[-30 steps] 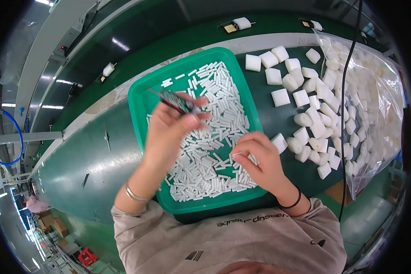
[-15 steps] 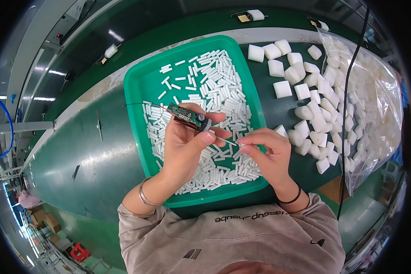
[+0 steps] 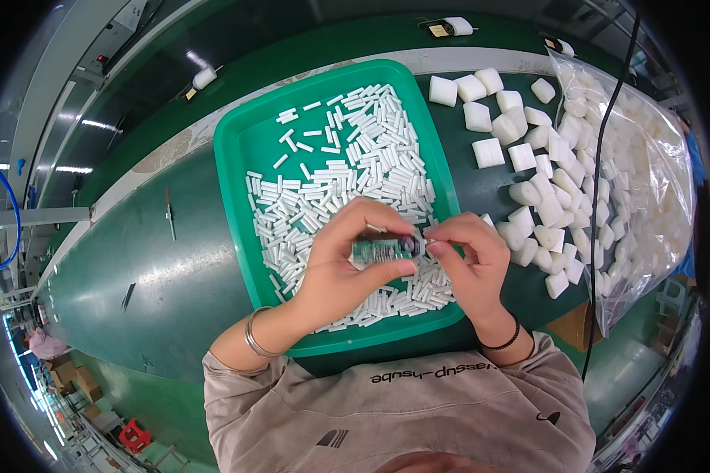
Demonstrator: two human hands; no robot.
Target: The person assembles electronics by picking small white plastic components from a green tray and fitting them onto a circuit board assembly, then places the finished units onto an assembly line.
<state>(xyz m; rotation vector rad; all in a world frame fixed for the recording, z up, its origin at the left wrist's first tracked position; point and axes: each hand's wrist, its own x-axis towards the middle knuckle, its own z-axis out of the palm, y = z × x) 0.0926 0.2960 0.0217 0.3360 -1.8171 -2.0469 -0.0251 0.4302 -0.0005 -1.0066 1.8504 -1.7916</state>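
Observation:
My left hand [image 3: 330,277] is closed round a small device with a green circuit board [image 3: 376,251], its fingers along the far side and thumb along the near side. A dark round part sits at the device's right end. There the fingertips of my right hand [image 3: 481,251] are pinched against it; what they grip is hidden. Both hands hover over a green tray [image 3: 233,225] strewn with small white tubes [image 3: 398,169]. One white tube shows by the left fingers.
White foam blocks [image 3: 489,154] lie right of the tray, spilling from a clear plastic bag [image 3: 647,197]. A black cable [image 3: 599,150] hangs across the bag. Similar devices with white blocks [image 3: 459,27] sit on the dark green belt behind. A thin tool [image 3: 169,213] lies left.
The device has turned and moved right and nearer, its end now meeting my right fingertips. The thin rod that stuck out between my hands no longer shows. Items on the belt have shifted right.

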